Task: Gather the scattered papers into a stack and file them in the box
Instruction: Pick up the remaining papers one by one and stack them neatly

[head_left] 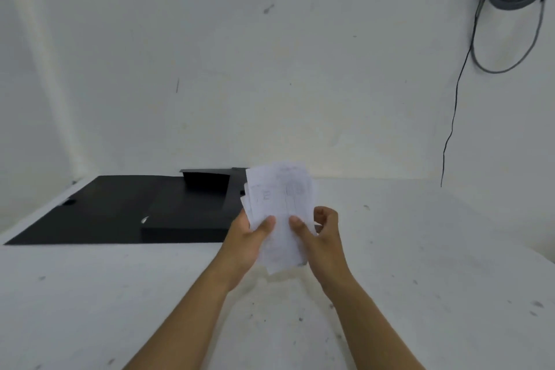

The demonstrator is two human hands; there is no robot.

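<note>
I see a big white table (390,249) in front of a white wall (270,69). A grey cable (510,9) hangs in loops high on the right.

On the left side of the table lies the black file box (186,213). It is open, with its wide lid spread flat to the left.

Just right of the box, lifted off the table, is the stack of papers (280,204). The sheets are white with faint pencil marks. They are not lined up yet; some corners stick out.

My left hand (244,242) holds the stack from the left, thumb on the front. My right hand (319,236) holds it from the right, thumb on the front and fingers curled behind.

I think the papers are very light, thin and bendy. They can slide apart or crumple if I squeeze hard. It seems best to hold them by both long sides, low down, and tap them even before laying them in the box.
</note>
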